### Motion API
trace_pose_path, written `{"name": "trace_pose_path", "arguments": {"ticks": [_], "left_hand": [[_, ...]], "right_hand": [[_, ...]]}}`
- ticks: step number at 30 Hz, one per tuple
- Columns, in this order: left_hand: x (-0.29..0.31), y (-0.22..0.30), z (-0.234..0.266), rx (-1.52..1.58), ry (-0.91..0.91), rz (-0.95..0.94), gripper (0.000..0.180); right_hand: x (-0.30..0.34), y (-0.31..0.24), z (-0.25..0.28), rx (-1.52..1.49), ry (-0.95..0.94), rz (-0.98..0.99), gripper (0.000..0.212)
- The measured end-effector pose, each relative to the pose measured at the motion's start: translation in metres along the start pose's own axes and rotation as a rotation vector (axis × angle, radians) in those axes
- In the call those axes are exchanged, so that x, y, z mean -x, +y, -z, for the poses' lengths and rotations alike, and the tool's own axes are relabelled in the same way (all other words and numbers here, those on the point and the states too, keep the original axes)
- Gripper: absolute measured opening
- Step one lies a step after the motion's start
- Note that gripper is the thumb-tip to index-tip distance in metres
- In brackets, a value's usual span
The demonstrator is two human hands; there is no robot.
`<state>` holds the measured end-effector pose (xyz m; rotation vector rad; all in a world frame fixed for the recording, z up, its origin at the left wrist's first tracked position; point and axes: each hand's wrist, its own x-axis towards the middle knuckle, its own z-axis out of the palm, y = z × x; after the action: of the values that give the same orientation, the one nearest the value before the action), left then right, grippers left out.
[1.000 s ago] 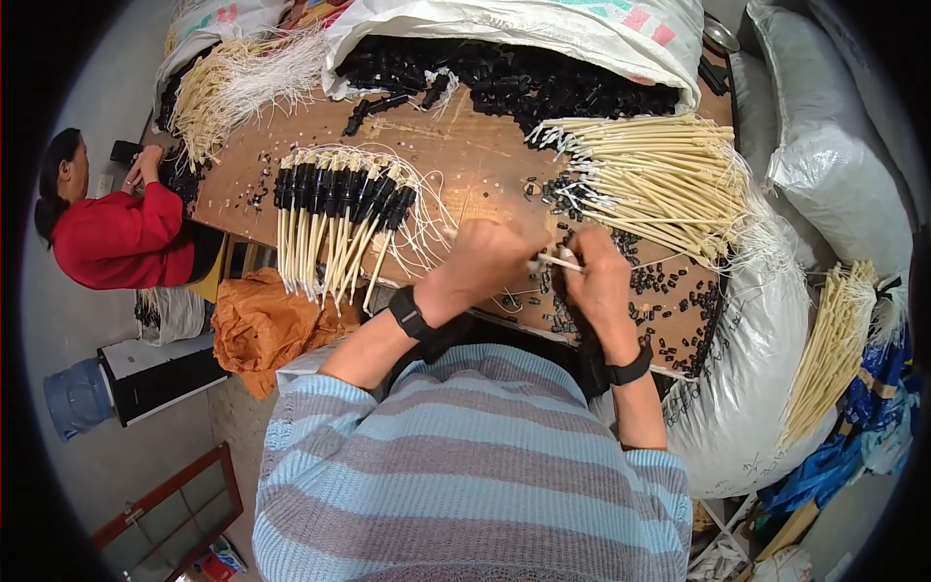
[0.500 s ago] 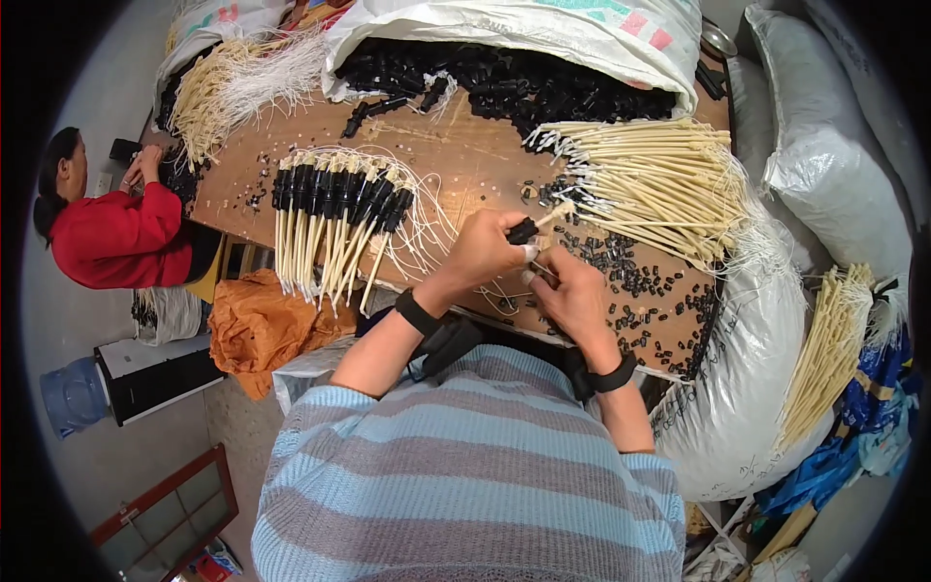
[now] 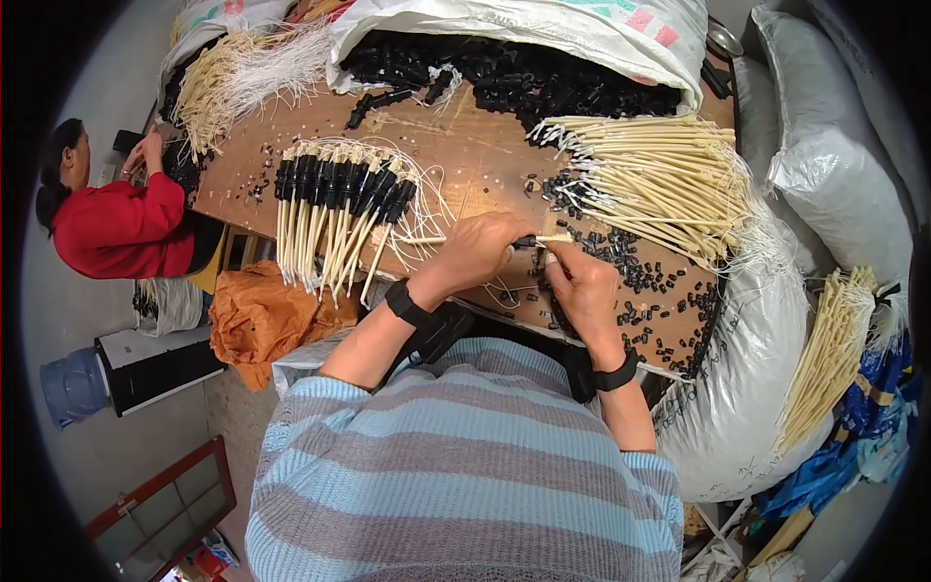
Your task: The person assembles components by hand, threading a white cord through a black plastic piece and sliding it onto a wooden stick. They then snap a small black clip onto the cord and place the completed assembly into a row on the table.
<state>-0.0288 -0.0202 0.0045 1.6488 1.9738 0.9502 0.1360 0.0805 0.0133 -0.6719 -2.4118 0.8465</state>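
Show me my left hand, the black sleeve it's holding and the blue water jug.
Left hand (image 3: pixel 479 248): head view, back of the hand.
Black sleeve (image 3: pixel 526 242): head view, the part showing beyond the fingers.
Blue water jug (image 3: pixel 74 390): head view, its side.

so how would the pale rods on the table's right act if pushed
The pale rods would probably slide over one another, since they look thin and lie loosely fanned. Each seems fairly stiff, lying nearly straight. The white strings at their right ends look floppy and might snag, being tangled.
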Motion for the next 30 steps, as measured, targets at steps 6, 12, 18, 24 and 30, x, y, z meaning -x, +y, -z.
{"name": "trace_pose_path", "arguments": {"ticks": [6,12,18,24,30], "left_hand": [[-0.007,0.010,0.006,0.025,-0.147,-0.011,0.040],[-0.006,0.009,0.003,0.313,-0.148,-0.044,0.041],[-0.001,0.003,0.003,0.205,0.152,-0.227,0.023],[0.006,0.000,0.000,0.211,0.154,-0.019,0.021],[0.000,-0.015,-0.033,-0.177,0.237,0.047,0.022]], "right_hand": [[0.002,-0.001,-0.004,-0.062,-0.049,-0.048,0.014],[0.007,-0.003,-0.003,-0.152,-0.170,0.050,0.017],[0.011,-0.001,-0.007,-0.084,-0.125,-0.002,0.024],[0.020,0.000,-0.006,-0.250,-0.118,-0.141,0.012],[0.030,0.015,-0.006,-0.274,-0.132,-0.459,0.012]]}}
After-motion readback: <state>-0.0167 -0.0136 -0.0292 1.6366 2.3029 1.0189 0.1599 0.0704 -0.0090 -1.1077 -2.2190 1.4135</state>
